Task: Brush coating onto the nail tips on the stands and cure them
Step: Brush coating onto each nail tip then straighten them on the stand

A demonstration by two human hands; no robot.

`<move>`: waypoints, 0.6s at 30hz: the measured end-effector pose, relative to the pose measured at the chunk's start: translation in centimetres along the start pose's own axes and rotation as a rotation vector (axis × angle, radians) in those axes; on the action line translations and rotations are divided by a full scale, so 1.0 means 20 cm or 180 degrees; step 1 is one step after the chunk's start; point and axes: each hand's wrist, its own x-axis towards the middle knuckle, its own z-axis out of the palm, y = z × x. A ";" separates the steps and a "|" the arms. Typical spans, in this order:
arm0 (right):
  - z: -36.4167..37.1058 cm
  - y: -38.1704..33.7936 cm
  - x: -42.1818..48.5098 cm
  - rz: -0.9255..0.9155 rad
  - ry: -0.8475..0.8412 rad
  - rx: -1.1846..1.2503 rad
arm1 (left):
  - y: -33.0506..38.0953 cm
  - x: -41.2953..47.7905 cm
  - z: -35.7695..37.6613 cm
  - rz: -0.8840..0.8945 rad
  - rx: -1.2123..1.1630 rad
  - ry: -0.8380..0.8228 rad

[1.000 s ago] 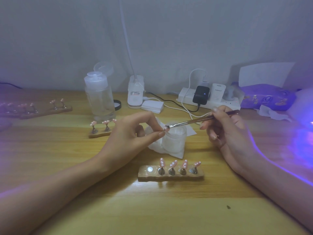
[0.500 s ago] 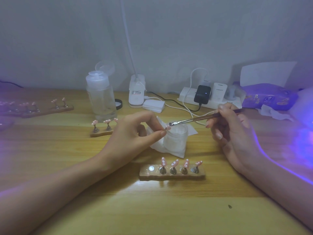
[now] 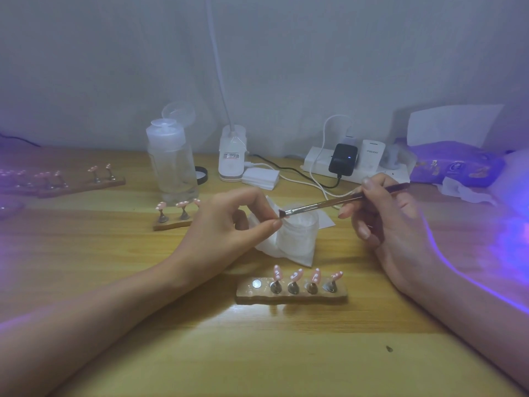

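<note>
Pinching brush (image 3: pixel 323 205) in right hand (image 3: pixel 386 222) at centre frame, dabbing a small piece nipped by left hand (image 3: pixel 226 227). Seemingly four nail tips (image 3: pixel 296 275) on lower-centre stand (image 3: pixel 292 295) to go, then curing.

The only lettering I can nearly make out is a short grey word on the front of the white charger (image 3: pixel 372 152) plugged into the power strip (image 3: pixel 315 161) at the back of the surface. It looks like a brand name, perhaps "PISEN", but the letters are too small for me to be sure. The white lamp base (image 3: pixel 229 171) carries a small sticker (image 3: pixel 231 155) with red and black print, too blurred to read. The purple tissue pack (image 3: pixel 472 161) off to my right shows a round blue emblem (image 3: pixel 455 167) and gold marks, none of it legible.
</note>
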 end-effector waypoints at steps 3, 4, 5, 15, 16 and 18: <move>-0.01 0.01 0.01 0.0063 0.0183 -0.0089 | 0.00 0.00 0.00 0.0002 0.0016 0.0020; -0.01 0.01 0.01 0.0080 0.0255 -0.0105 | 0.00 0.00 0.00 0.0016 0.0029 0.0030; -0.02 0.01 0.01 0.0093 0.0309 -0.0109 | 0.00 0.00 0.00 0.0020 0.0042 0.0035; -0.02 -0.02 -0.01 0.0202 0.0486 0.0175 | 0.09 0.04 -0.18 -0.0054 -0.0574 0.0545; -0.02 -0.02 -0.01 0.0217 0.0501 0.0180 | 0.12 0.05 -0.24 -0.0028 -0.0620 0.0585; -0.01 -0.02 -0.01 0.0251 0.0533 0.0178 | 0.14 0.07 -0.30 -0.0011 -0.0597 0.0631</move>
